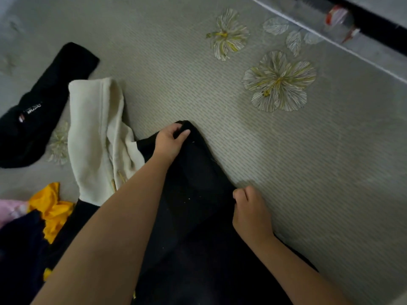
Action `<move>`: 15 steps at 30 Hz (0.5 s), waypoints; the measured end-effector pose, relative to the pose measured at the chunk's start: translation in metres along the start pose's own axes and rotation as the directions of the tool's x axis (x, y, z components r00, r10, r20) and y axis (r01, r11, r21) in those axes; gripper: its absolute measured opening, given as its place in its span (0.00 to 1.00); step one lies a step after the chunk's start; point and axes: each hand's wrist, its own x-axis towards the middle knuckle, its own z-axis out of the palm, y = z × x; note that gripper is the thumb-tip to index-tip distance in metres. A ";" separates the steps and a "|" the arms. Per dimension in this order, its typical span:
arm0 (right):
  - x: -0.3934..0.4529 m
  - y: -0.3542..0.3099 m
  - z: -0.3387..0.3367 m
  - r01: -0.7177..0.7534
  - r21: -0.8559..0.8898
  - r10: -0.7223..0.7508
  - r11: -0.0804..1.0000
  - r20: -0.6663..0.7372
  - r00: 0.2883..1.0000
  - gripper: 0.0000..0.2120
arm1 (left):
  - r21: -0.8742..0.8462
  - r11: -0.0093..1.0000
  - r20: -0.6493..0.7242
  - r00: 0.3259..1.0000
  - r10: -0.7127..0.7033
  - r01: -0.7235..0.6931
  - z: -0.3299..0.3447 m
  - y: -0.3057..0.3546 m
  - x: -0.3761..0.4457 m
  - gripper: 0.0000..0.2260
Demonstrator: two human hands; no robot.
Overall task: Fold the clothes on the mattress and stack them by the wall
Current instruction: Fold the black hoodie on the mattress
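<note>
While my left hand pinches the black garment at its 12 o'clock corner and my right hand grips its 3 o'clock edge on the mattress, I judge the cream garment, overlapping at 9 o'clock, could drag along.

Garment on mattress, both hands on it; other clothes left.

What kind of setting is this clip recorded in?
Probably a bedroom: a mattress with quilted flower patterns fills the view, loose clothes lie on it, such as a cream garment, and both hands work on a black garment.
</note>
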 end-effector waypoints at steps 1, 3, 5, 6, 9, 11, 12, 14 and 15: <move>0.000 -0.001 0.000 0.013 -0.020 -0.013 1.000 0.009 1.000 0.18 | 0.214 0.976 0.006 1.000 0.030 -0.030 0.000 -0.006 -0.001 0.14; -0.003 -0.001 -0.002 0.057 -0.043 -0.057 0.997 0.008 0.998 0.17 | 0.406 0.911 -0.030 0.995 0.097 -0.077 -0.007 -0.014 -0.010 0.18; -0.008 -0.001 -0.007 0.169 -0.021 -0.170 0.985 -0.023 0.985 0.10 | 0.320 0.946 -0.107 0.990 0.092 -0.054 -0.018 -0.020 -0.025 0.20; -0.008 -0.005 -0.012 0.214 0.005 -0.214 0.977 -0.020 0.977 0.09 | 0.293 0.955 -0.127 0.989 0.075 -0.035 -0.024 -0.025 -0.034 0.21; 0.010 -0.022 -0.021 0.260 0.064 -0.259 0.963 -0.031 0.966 0.15 | 0.409 0.910 -0.041 0.997 -0.060 0.072 -0.042 -0.053 -0.062 0.23; 0.031 -0.038 -0.019 0.303 0.069 -0.302 0.950 -0.028 0.953 0.11 | 0.454 0.881 -0.008 0.990 -0.144 0.132 -0.054 -0.071 -0.081 0.22; 0.045 -0.047 -0.016 0.343 0.062 -0.343 0.937 -0.015 0.939 0.10 | 0.439 0.888 -0.030 0.990 -0.137 0.137 -0.058 -0.078 -0.087 0.20; 0.079 -0.067 -0.007 0.445 0.015 -0.445 0.896 0.072 0.893 0.14 | 0.372 0.921 -0.128 0.989 -0.070 0.113 -0.062 -0.085 -0.096 0.16; 0.099 -0.077 -0.001 0.489 -0.035 -0.476 0.872 0.181 0.861 0.17 | 0.343 0.934 -0.181 0.983 -0.036 0.098 -0.061 -0.087 -0.098 0.14</move>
